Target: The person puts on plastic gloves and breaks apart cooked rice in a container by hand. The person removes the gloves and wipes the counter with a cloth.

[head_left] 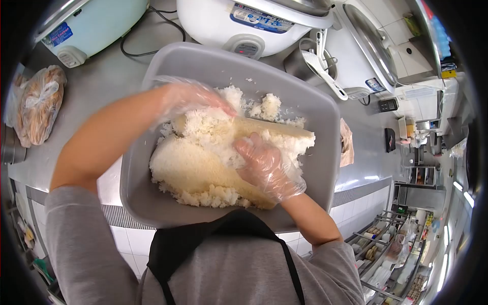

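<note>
Between and beneath the two hands, a large mass of cooked rice (188,162) lies inside a grey tub (140,190) on the metal desk (96,109). Smooth, yellowish faces show on its bigger lumps, with loose white clumps around them and a few grains scattered towards the far wall. The person's left hand (198,99), in a thin clear glove, reaches over the upper part of the rice, its fingers close together and lowered onto it; whether they pinch any cannot be told. The right hand (264,165), gloved too, presses into the middle with bent fingers, their tips partly hidden in the grains, so its grip cannot be told either.

The tub's walls surround both hands. Just beyond its far rim sits a white rice cooker (218,25), blocking the space straight ahead; a pale green cooker (109,23) stands ahead and to the left, with a black cable (134,54) looping between. Ahead and right of the hands, a metal pot (296,63) holds a white paddle (321,68), close to another white cooker (353,58). Well left of the left hand rests a knotted clear bag (43,107) with brownish contents. Right of the right hand, a light brown sheet (346,143) lies just past the tub.
</note>
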The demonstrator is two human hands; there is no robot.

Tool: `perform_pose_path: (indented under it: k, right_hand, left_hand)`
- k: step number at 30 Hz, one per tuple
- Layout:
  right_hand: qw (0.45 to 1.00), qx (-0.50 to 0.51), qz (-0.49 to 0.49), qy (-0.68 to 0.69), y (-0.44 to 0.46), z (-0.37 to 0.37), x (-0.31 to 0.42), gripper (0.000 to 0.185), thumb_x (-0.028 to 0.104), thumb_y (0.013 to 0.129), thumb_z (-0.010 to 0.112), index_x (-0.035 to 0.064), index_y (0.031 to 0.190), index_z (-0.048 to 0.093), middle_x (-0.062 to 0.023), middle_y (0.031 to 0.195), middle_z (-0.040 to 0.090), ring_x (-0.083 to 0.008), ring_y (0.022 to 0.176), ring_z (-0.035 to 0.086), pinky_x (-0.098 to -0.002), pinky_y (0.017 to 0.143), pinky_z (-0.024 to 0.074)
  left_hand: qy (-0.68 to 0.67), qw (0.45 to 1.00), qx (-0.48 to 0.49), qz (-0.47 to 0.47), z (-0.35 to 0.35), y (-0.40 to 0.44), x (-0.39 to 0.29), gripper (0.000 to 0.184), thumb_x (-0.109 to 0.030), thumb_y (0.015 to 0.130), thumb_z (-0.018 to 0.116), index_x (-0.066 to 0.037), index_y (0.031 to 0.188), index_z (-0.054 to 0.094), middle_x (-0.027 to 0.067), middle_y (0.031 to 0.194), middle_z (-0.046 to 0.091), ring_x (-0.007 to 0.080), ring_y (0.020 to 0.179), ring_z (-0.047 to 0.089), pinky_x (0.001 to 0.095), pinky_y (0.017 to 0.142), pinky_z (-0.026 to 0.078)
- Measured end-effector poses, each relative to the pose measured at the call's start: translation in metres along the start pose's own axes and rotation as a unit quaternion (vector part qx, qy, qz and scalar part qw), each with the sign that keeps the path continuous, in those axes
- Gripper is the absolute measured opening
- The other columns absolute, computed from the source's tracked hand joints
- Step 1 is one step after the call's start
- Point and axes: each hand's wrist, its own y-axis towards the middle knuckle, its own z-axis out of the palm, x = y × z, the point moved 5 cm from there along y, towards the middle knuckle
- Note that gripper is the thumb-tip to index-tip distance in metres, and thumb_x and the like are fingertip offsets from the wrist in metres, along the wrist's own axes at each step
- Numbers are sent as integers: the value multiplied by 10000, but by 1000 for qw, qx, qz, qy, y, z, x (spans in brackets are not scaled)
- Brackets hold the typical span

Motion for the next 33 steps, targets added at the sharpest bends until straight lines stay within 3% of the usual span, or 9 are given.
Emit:
perform_pose_path:
  k: [2, 5, 6, 11, 15, 18, 23, 27, 33]
  right_hand:
    - [1000, 10, -8, -24, -3, -4, 4, 443, 128, 626, 715, 164, 1040, 560, -117, 979, 541, -316, 828, 574, -406, 684, 500]
    - [998, -49, -33, -21, -19, -17, 8, 416, 105, 631, 687, 161, 1028, 577, -98, 982, 561, -312, 878, 571, -411, 767, 483]
    - [998, -54, -29, -8, -23, -27, 6, 411, 110, 637, 683, 155, 1032, 581, -102, 1011, 567, -313, 910, 571, -420, 808, 468]
    - [999, 5, 4, 33, -37, -69, -34, 427, 155, 665, 678, 134, 1084, 597, -147, 1181, 560, -336, 1094, 533, -471, 986, 376]
    - [979, 198, -23, -42, -9, -51, -32, 814, 260, 651, 745, 29, 1333, 365, -222, 1411, 319, -346, 1301, 330, -493, 1095, 214]
    - [963, 228, -27, -142, 17, -17, -20, 980, 298, 603, 789, -21, 1360, 254, -240, 1420, 263, -349, 1321, 278, -493, 1108, 179]
    - [980, 198, -13, -14, 47, 11, -33, 942, 172, 567, 787, -12, 1340, 281, -233, 1212, 414, -382, 1161, 419, -448, 998, 354]
    - [990, 138, 2, -4, 63, 20, -37, 767, 51, 614, 664, 36, 1315, 352, -225, 1054, 516, -371, 1050, 505, -419, 909, 404]
    - [994, 100, -29, -23, 79, 20, -38, 729, -29, 588, 660, 73, 1254, 382, -198, 956, 524, -385, 937, 531, -443, 795, 450]
  left_hand:
    - [-9, 999, -26, -27, 5, 20, 9, 426, -436, 767, 659, -116, 1047, 690, 79, 1188, 600, 250, 1171, 484, 353, 1029, 320]
    - [158, 981, 102, -44, 11, 37, 9, 420, -432, 771, 649, -102, 1028, 693, 86, 1191, 599, 261, 1171, 487, 361, 1017, 332]
    - [176, 978, 97, -53, 15, 33, 10, 581, -454, 700, 705, -58, 1118, 631, 147, 1234, 556, 286, 1156, 496, 373, 988, 357]
    - [312, 947, 72, 34, 39, 19, -15, 814, -346, 580, 784, 0, 1242, 459, 227, 1196, 525, 333, 1101, 513, 392, 944, 390]
    - [362, 926, 3, 106, 55, 5, -33, 678, -221, 561, 768, -4, 1142, 493, 204, 1066, 556, 344, 1030, 532, 398, 920, 405]
    - [275, 930, -101, 223, 55, 8, -16, 595, -175, 568, 745, -20, 1095, 514, 183, 967, 567, 332, 977, 544, 409, 874, 424]
    - [78, 974, -214, 4, 37, 23, 11, 502, -148, 618, 698, -48, 1088, 553, 146, 982, 611, 270, 952, 589, 361, 826, 472]
    - [-42, 935, -333, -113, 32, 25, 34, 485, -209, 685, 655, -56, 1134, 553, 126, 1053, 615, 237, 998, 588, 316, 857, 470]
    - [89, 963, -251, -39, 30, 11, 38, 768, -359, 682, 683, 21, 1288, 403, 236, 1258, 465, 306, 1197, 444, 357, 1005, 347]
